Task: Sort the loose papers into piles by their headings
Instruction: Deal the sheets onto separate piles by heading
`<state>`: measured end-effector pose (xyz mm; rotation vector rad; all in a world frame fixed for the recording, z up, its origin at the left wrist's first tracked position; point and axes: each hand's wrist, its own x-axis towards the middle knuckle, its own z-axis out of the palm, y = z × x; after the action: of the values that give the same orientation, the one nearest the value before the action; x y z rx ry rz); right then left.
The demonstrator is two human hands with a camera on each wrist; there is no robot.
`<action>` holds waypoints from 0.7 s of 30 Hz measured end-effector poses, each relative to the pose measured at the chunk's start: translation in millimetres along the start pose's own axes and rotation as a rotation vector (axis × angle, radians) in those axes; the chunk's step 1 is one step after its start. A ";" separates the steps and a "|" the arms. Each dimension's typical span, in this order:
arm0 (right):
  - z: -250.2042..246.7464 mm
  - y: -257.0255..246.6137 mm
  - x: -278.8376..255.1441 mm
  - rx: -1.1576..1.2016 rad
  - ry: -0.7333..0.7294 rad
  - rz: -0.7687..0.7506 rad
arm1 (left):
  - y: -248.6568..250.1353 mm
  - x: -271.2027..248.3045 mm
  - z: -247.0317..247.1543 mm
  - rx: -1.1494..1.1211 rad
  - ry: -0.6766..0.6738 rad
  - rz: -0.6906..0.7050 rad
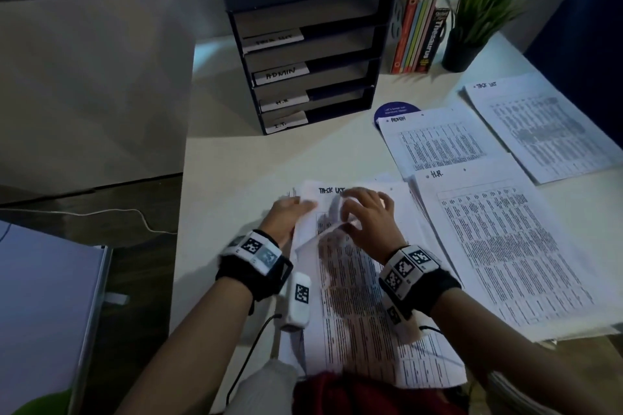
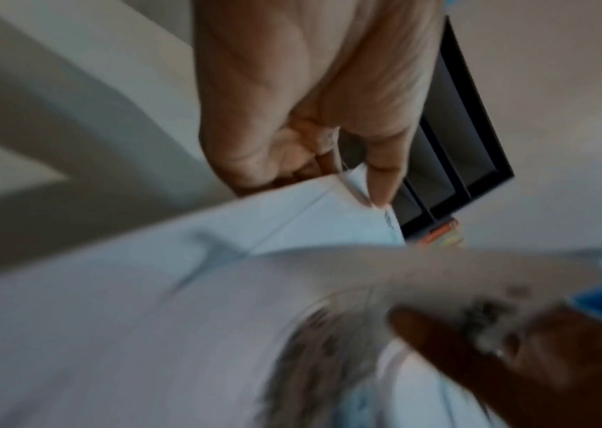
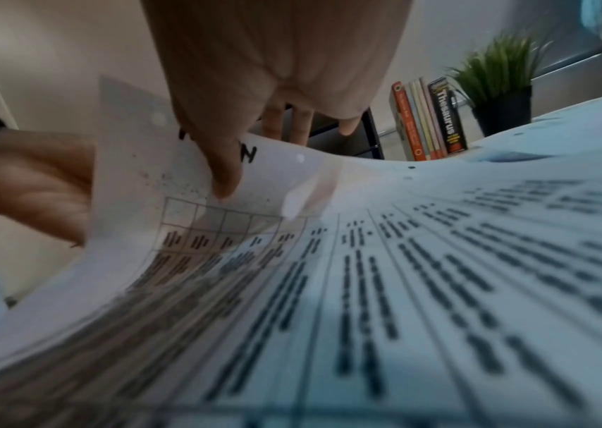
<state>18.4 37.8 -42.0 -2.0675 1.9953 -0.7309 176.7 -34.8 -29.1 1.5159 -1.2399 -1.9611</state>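
Sheets of the unsorted stack [image 1: 354, 330] lie at the table's [image 1: 236, 158] near edge. Your left hand [image 1: 285, 212] pinches the top sheet's [image 1: 305, 232] raised left edge, and your right hand [image 1: 369, 216] pinches its top. Bare table is behind; the H.R. pile [image 1: 505, 246] touches the stack's right edge.

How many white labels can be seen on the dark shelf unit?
4, one under another: TASK LIST, then ADMIN, then H.R., and I.T. lowest. The top shelf shows none.

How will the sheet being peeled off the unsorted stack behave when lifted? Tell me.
Likely floppy: the sheet curls up between the left hand and right hand. Probably very light and thin, since it looks translucent in the right wrist view.
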 end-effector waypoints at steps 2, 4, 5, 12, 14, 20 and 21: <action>-5.6 3.9 1.0 0.018 -0.017 0.120 | -8.3 -1.3 7.9 0.254 0.016 0.019; -10.6 6.3 3.5 -0.022 -0.065 0.167 | -5.1 -4.3 14.8 0.415 0.087 0.071; -11.5 7.5 5.4 -0.052 -0.095 0.165 | 4.0 -6.6 15.1 0.475 0.171 0.126; -7.8 16.4 27.8 -0.160 -0.328 0.229 | 137.6 -54.8 -15.8 0.440 0.649 0.725; -11.1 16.8 40.2 -0.009 -0.239 0.305 | 161.6 -72.6 -19.1 0.338 0.603 0.858; -96.1 -7.4 77.8 0.921 0.410 0.394 | 176.4 -97.3 -16.7 0.088 0.338 0.980; -116.7 -13.5 79.9 1.053 0.456 0.351 | 175.1 -97.7 -14.4 0.046 0.317 1.005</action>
<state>-24.8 -14.8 82.7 -0.9648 1.4905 -1.7647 186.4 -65.1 169.4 0.8601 -1.4819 -0.9993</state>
